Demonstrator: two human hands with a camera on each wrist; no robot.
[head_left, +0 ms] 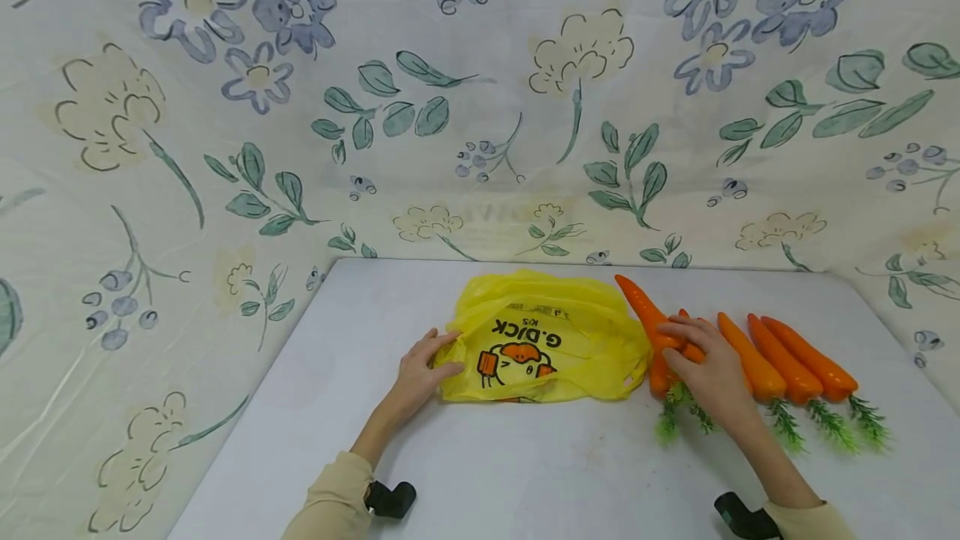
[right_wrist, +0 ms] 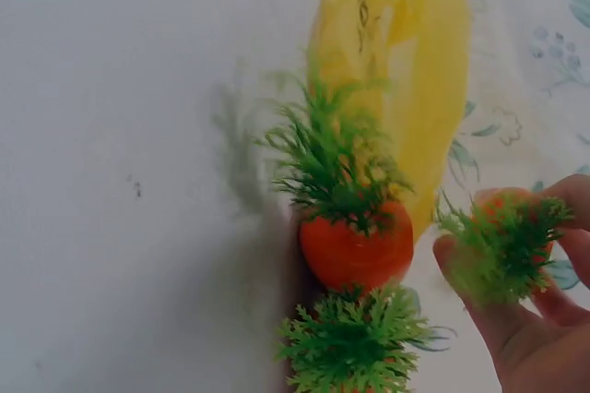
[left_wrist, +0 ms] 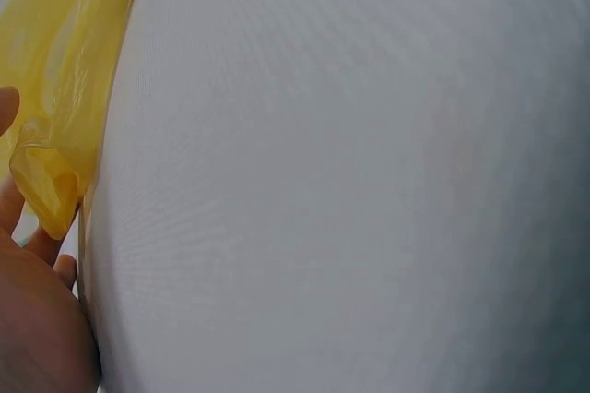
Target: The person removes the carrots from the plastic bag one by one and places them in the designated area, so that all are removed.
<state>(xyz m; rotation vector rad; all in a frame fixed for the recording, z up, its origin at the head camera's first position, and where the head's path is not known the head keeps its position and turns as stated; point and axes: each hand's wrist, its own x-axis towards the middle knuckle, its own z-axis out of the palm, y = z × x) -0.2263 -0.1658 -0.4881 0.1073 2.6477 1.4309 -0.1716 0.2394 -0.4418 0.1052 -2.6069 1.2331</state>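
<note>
A yellow plastic bag (head_left: 562, 357) printed with a cartoon duck lies flat on the white table. At its left edge my left hand (head_left: 420, 369) holds the plastic between thumb and fingers; a crumpled fold of the bag (left_wrist: 55, 172) shows there in the left wrist view. My right hand (head_left: 712, 377) pinches an orange toy carrot (head_left: 641, 305) whose tip points away and left, beside the bag's right edge. In the right wrist view, green leaves (right_wrist: 502, 250) cover the end of the held carrot. Another carrot (right_wrist: 359, 250) lies below it, close to the bag.
Several more carrots (head_left: 813, 357) lie side by side to the right, leaves toward me, some partly hidden by my right hand. Flower-patterned cloth (head_left: 495, 215) hangs behind and around the white table (head_left: 525, 473).
</note>
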